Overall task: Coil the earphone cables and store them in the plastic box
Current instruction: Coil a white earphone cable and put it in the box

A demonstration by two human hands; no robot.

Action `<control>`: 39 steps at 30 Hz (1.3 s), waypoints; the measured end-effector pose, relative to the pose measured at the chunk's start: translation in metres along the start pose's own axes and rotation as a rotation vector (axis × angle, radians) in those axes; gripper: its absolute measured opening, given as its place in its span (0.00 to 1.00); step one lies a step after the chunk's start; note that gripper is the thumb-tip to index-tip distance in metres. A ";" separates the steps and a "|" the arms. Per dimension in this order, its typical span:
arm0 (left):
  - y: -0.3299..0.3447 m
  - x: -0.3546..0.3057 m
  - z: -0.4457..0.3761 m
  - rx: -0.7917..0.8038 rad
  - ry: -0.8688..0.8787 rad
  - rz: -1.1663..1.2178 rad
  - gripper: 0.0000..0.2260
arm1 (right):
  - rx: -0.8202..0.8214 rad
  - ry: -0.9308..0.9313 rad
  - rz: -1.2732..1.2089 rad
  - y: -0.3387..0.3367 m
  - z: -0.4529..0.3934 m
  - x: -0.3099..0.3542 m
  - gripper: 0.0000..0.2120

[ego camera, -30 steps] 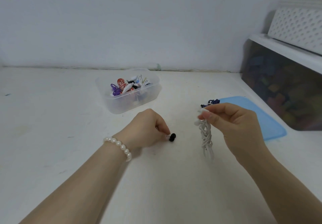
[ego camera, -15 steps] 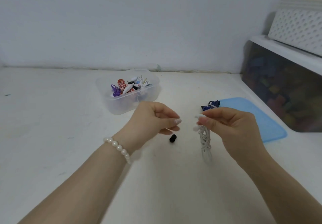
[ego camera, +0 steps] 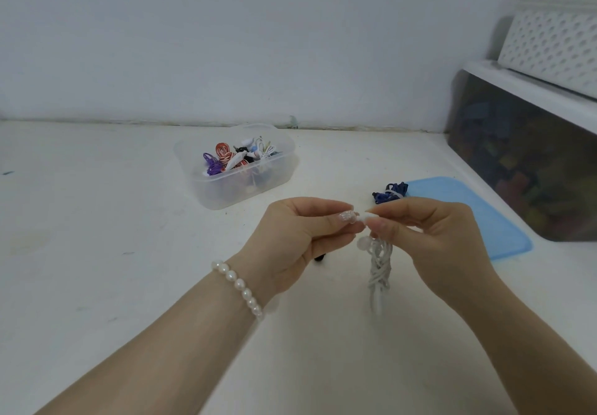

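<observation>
A coiled white earphone cable (ego camera: 379,266) hangs from my right hand (ego camera: 433,237), which pinches its top end. My left hand (ego camera: 297,237) has come up beside it and pinches the white end piece (ego camera: 361,217) between the two hands. A small black ear tip (ego camera: 320,258) lies on the table, mostly hidden under my left hand. The clear plastic box (ego camera: 239,185) stands farther back, holding several coiled earphones in purple, red-striped, black and white. A coiled dark blue earphone (ego camera: 389,193) lies on the table behind my right hand.
The box's blue lid (ego camera: 468,214) lies flat on the right. A dark translucent storage bin (ego camera: 523,156) with a white perforated basket (ego camera: 555,46) on top stands at the right edge. A wall closes the back of the white table (ego camera: 97,253).
My left hand let go of the black ear tip on the table, rose and moved right to the white earphone's top end. My right hand stayed nearly still.
</observation>
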State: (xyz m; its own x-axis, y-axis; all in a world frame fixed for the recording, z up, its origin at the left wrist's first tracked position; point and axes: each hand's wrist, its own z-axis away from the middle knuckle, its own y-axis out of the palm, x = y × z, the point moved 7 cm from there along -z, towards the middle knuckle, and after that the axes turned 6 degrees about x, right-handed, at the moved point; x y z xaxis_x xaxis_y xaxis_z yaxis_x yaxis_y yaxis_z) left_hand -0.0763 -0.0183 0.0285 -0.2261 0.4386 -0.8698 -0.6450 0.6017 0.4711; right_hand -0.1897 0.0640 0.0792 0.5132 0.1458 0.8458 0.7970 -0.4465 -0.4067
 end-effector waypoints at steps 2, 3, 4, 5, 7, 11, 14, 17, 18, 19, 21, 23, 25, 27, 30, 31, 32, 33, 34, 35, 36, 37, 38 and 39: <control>0.000 0.000 0.000 -0.011 0.007 -0.001 0.03 | 0.009 -0.018 0.023 0.002 0.001 0.002 0.07; 0.000 0.000 0.000 -0.017 0.012 -0.003 0.03 | 0.006 -0.027 0.038 0.002 0.001 0.003 0.08; -0.001 0.000 0.000 -0.021 0.018 -0.009 0.03 | 0.001 -0.034 0.056 0.003 0.002 0.003 0.09; -0.001 0.000 0.000 -0.022 0.024 -0.016 0.04 | -0.003 -0.037 0.075 0.003 0.002 0.003 0.10; -0.001 0.000 0.000 -0.017 0.029 -0.026 0.04 | -0.011 -0.039 0.122 0.002 0.002 0.002 0.11; 0.001 0.001 -0.001 -0.003 0.032 -0.042 0.05 | -0.023 -0.060 0.177 0.002 0.002 0.001 0.13; 0.001 0.001 -0.001 -0.004 0.043 -0.052 0.05 | -0.025 -0.078 0.182 0.002 0.002 0.001 0.12; 0.002 0.001 -0.001 0.000 0.046 -0.067 0.05 | -0.036 -0.086 0.189 0.001 0.002 0.000 0.12; 0.002 0.001 0.000 0.003 0.045 -0.074 0.05 | -0.035 -0.086 0.197 0.001 0.002 0.000 0.12; 0.003 0.001 0.000 0.005 0.043 -0.081 0.05 | -0.032 -0.084 0.205 0.001 0.001 0.000 0.13; 0.003 0.002 0.000 0.007 0.041 -0.087 0.05 | -0.027 -0.079 0.214 0.001 0.001 -0.001 0.13; 0.003 0.002 0.000 0.008 0.040 -0.084 0.05 | -0.029 -0.084 0.218 0.001 0.001 0.000 0.13; 0.003 0.002 0.000 0.004 0.039 -0.081 0.05 | -0.027 -0.085 0.218 0.001 0.001 0.000 0.12; 0.002 0.002 0.000 -0.003 0.037 -0.076 0.05 | -0.022 -0.081 0.227 0.002 0.001 -0.001 0.10; 0.002 0.002 0.000 -0.007 0.041 -0.089 0.06 | -0.021 -0.078 0.242 0.002 0.000 -0.001 0.07; 0.001 0.001 0.000 -0.010 0.047 -0.099 0.05 | -0.021 -0.078 0.248 0.002 0.001 -0.001 0.08; 0.001 0.001 0.000 -0.013 0.054 -0.111 0.05 | -0.020 -0.078 0.256 0.002 0.001 -0.002 0.10; 0.001 0.000 0.000 -0.017 0.060 -0.121 0.05 | -0.018 -0.074 0.262 0.002 0.001 -0.003 0.10; 0.001 0.000 0.000 -0.021 0.063 -0.126 0.05 | -0.017 -0.067 0.267 0.002 0.001 -0.004 0.10; 0.001 0.001 0.000 -0.023 0.064 -0.128 0.05 | -0.018 -0.060 0.269 0.002 0.001 -0.005 0.10; 0.001 0.001 0.000 -0.024 0.063 -0.129 0.05 | -0.024 -0.053 0.270 0.002 0.001 -0.006 0.10; 0.001 0.001 0.000 -0.025 0.063 -0.128 0.05 | -0.031 -0.046 0.273 0.001 0.001 -0.006 0.10; 0.001 0.002 0.000 -0.026 0.062 -0.127 0.05 | -0.036 -0.044 0.280 0.001 0.001 -0.007 0.11; 0.001 0.002 0.000 -0.026 0.062 -0.125 0.05 | -0.039 -0.044 0.293 0.001 0.001 -0.006 0.11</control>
State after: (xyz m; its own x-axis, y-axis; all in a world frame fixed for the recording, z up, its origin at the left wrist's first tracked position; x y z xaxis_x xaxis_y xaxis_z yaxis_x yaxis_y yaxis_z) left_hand -0.0774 -0.0167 0.0275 -0.1867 0.3184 -0.9294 -0.6896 0.6313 0.3548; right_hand -0.1918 0.0639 0.0728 0.7336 0.0440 0.6782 0.6008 -0.5086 -0.6168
